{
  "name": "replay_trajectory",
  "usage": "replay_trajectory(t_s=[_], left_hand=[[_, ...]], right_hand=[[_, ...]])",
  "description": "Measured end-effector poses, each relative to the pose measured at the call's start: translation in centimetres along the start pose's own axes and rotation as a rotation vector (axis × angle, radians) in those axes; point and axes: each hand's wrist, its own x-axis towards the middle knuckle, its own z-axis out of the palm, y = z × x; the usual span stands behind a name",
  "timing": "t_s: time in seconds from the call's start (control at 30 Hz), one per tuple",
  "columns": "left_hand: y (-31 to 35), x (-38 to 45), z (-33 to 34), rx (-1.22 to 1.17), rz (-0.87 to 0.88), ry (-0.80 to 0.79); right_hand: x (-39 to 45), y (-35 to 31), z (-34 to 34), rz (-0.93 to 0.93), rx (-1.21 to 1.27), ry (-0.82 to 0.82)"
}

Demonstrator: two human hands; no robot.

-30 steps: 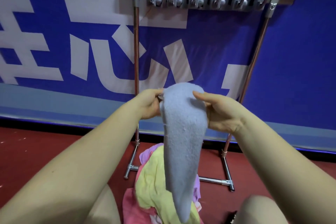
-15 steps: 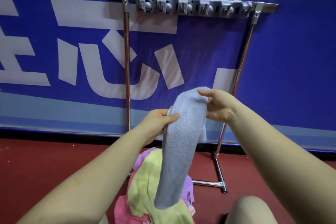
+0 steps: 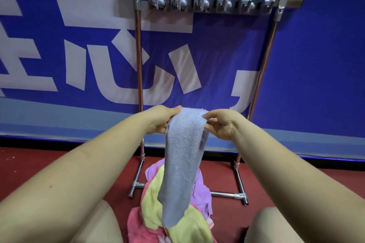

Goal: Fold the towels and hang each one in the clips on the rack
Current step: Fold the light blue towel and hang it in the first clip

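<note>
towel: pale blue terry towel (image 3: pixel 183 156), nubby loop pile, folded into a long narrow strip, hanging from both hands above the pile, in front of the rack
left hand: left hand (image 3: pixel 161 118) grips the strip's top left edge, thumb on top, fingers curled under
right hand: right hand (image 3: pixel 222 122) pinches the top right edge between thumb and fingertips, other fingers loosely bent
pile: soft crumpled towels (image 3: pixel 177 223) in yellow, pink and lilac on the red floor (image 3: pixel 29 162)
rack: shiny metal tube rack (image 3: pixel 139 65), grey plastic clip bar (image 3: pixel 211 5) with round knobs along its top, nothing hung
backdrop: blue banner (image 3: pixel 316 65) with white characters
</note>
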Motion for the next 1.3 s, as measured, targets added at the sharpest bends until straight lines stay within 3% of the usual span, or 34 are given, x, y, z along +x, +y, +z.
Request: replay_trajectory(t_s=[0.1,0.23,0.33,0.4,0.5,0.57,0.63,0.73,0.9,1.03,1.17,1.3], left_hand=[[-1.1,-0.2,-0.5,-0.143,-0.087,-0.072],[-1.2,0.0,-0.6,-0.239,0.017,-0.072],[0.0,-0.2,-0.2,-0.137,0.102,-0.105],[1.1,-0.4,0.0,-0.029,0.136,-0.141],[3.0,-0.7,-0.4,0.122,0.164,-0.169],[4.4,-1.0,-0.9,0.179,0.177,-0.161],[5.8,-1.1,-1.5,0.200,0.190,-0.143],[7.5,-1.5,-3.0,0.245,0.226,-0.091],[9.3,-2.5,-6.4,0.307,0.208,-0.029],[10.4,-2.7,-7.9,0.297,0.200,-0.009],[11.6,-3.2,-8.6,0.367,0.185,0.012],[12.9,-3.3,-9.7,0.383,0.183,0.004]], right_hand=[[0.1,0.3,0.1,-0.021,0.033,0.036],[-1.1,0.5,-0.3,-0.033,-0.012,0.005],[-2.9,-0.2,-0.9,0.153,-0.483,-0.142],[-3.4,-1.2,-1.1,0.209,-0.877,-0.129],[-2.5,-2.5,-0.2,-0.028,-1.212,0.087],[-1.2,-3.2,0.7,-0.260,-1.145,0.065],[0.0,-3.3,1.8,-0.354,-0.906,-0.079],[1.6,-3.6,3.5,-0.348,-0.642,-0.232],[2.0,-4.9,6.1,-0.396,-0.545,-0.388],[2.1,-6.0,8.2,-0.315,-0.413,-0.502],[2.6,-7.7,9.2,-0.184,-0.453,-0.582],[2.5,-10.3,9.9,-0.267,-0.538,-0.562]])
